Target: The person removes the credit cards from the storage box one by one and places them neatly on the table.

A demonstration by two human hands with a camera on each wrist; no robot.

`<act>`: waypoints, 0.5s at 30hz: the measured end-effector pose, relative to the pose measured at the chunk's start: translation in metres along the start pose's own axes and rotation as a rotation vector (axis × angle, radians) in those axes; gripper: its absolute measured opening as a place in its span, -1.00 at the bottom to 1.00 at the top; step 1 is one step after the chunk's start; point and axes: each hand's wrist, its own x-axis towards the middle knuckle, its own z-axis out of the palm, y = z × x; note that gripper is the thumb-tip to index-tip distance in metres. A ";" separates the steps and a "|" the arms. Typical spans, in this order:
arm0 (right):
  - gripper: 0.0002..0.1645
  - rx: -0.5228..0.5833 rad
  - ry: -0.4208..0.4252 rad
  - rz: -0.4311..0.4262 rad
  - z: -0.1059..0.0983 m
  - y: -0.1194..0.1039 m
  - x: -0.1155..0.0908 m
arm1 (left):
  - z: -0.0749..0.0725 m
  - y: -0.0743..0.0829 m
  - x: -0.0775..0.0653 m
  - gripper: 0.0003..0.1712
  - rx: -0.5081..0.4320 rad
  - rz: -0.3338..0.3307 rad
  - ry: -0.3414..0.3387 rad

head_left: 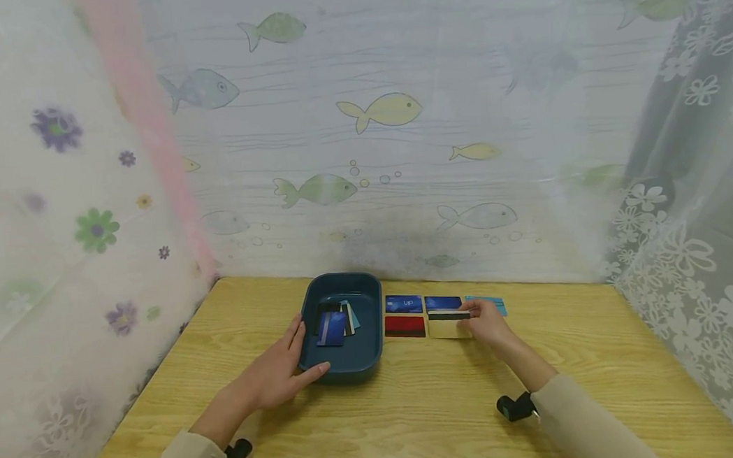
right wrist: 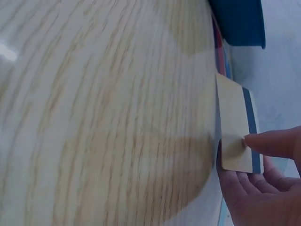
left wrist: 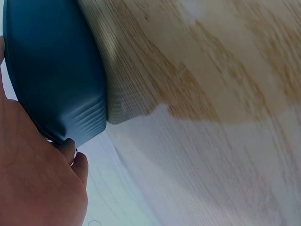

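My left hand [head_left: 274,375] rests on the near left corner of a dark blue plastic bin [head_left: 364,355], its fingers extended along the left side and its thumb over the near rim. Inside the bin lie several cards, with a blue card [head_left: 331,329] on top. With thumb and fingers, my right hand [head_left: 488,325] pinches the right end of a pale gold card [right wrist: 233,117] that carries a black stripe. That card is tilted up in front of the row of cards. Left of it lies a red card [head_left: 404,323]; behind it is a blue card [head_left: 442,301].
Beside the bin, a blue VIP card [head_left: 399,304] lies in the back row, and a light blue card [head_left: 494,305] lies at its right end, partly behind my right hand. The wooden table [head_left: 415,408] meets a fish-printed curtain [head_left: 365,208] at the back.
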 end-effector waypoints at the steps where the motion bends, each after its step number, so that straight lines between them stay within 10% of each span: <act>1: -0.60 -0.013 0.004 -0.010 0.001 0.001 0.001 | 0.000 0.000 0.000 0.28 -0.001 0.001 -0.001; 15: -0.53 -0.227 -0.016 -0.132 0.005 0.008 0.011 | -0.001 0.000 0.000 0.28 -0.002 -0.009 -0.001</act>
